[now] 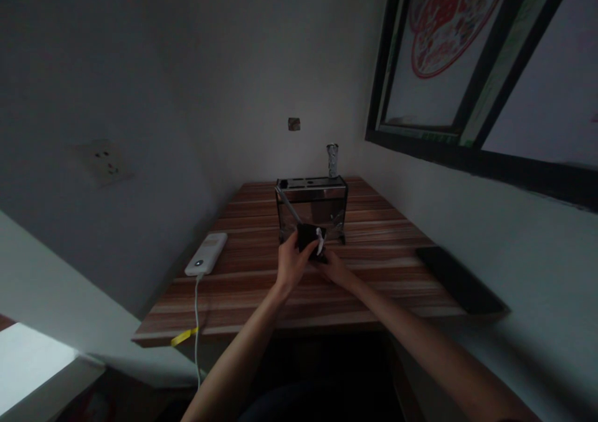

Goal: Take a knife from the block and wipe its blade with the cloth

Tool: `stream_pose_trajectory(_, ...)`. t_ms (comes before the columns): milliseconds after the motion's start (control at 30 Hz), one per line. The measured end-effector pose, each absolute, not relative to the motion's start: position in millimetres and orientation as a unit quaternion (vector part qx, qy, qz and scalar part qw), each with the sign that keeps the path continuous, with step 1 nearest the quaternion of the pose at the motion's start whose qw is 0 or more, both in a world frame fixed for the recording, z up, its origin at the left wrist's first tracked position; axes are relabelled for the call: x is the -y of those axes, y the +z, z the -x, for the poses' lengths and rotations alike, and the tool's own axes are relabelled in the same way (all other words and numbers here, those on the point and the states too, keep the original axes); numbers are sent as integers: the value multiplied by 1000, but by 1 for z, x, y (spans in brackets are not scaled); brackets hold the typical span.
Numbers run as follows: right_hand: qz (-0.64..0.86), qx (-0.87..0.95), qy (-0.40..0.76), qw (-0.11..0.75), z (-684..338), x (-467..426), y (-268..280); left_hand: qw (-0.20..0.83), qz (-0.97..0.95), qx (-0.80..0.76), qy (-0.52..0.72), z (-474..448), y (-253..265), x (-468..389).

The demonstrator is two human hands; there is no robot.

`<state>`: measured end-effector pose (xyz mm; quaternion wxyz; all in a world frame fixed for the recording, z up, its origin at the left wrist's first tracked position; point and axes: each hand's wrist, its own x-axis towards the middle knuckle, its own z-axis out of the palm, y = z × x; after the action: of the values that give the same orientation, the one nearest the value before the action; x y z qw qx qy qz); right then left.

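Note:
My left hand (290, 263) is closed on the left side of a small black object (307, 236), its thumb reaching across the front. A white strip or piece (320, 240) lies against that object's right side, near the thumb; its kind is too dim to make out. My right hand (335, 268) grips the lower right edge, with its fingers partly hidden beneath. Just behind both hands stands a black-framed rack (312, 184) with a flat slotted top. A grey rod (288, 205) slants from the rack's upper left down to the black object.
A foil-like silvery cylinder (332, 160) stands upright at the rack's top right. On the wood-grain table (252, 222), a white power bank (206, 254) with a cable (197, 310) lies left. A dark flat slab (460, 278) lies along the right edge. Walls enclose the back and sides.

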<state>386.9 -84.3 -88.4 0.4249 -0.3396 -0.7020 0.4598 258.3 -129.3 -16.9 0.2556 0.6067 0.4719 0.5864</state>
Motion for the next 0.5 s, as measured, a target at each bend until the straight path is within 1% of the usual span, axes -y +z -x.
stream_pose_trajectory(233,390,696,468,380,-385,96,-76,231,-591,-484,603,-247,-1,127)
stream_pose_trajectory(500,391,692,490,359,-386,97,-72,189,-601,-450,633,-233,35,122)
